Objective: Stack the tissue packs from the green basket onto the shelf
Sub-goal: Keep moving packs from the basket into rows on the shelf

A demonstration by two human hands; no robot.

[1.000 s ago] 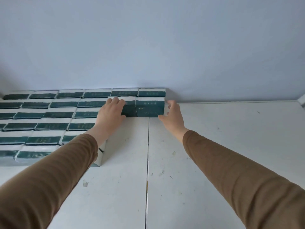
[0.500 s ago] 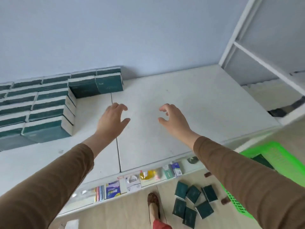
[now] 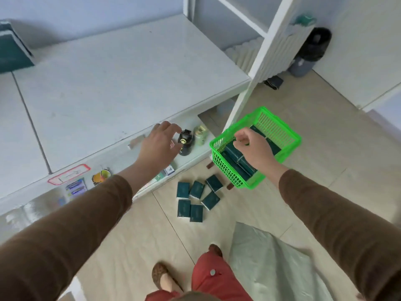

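Observation:
The green basket (image 3: pixel 280 131) stands on the floor right of the shelf, with dark teal tissue packs (image 3: pixel 235 153) lying inside. My right hand (image 3: pixel 252 147) hovers above the basket, fingers loosely curled and holding nothing. My left hand (image 3: pixel 157 146) hangs empty over the shelf's front edge, fingers relaxed. Several more teal packs (image 3: pixel 196 199) lie loose on the floor in front of the basket. The white shelf top (image 3: pixel 112 83) carries stacked packs (image 3: pixel 10 48) at its far left corner, mostly cut off by the frame.
A lower ledge holds a dark bottle (image 3: pixel 186 142), a pale jar (image 3: pixel 200 133) and small items. A white upright post (image 3: pixel 260 61) rises beside the basket. A grey plastic sheet (image 3: pixel 273 263) lies on the floor near my feet. A black bin (image 3: pixel 312 51) stands farther back.
My view has swung down and to the right, from the stacked packs to the floor and basket. Both hands have drawn back from the stack; the right now hangs over the basket.

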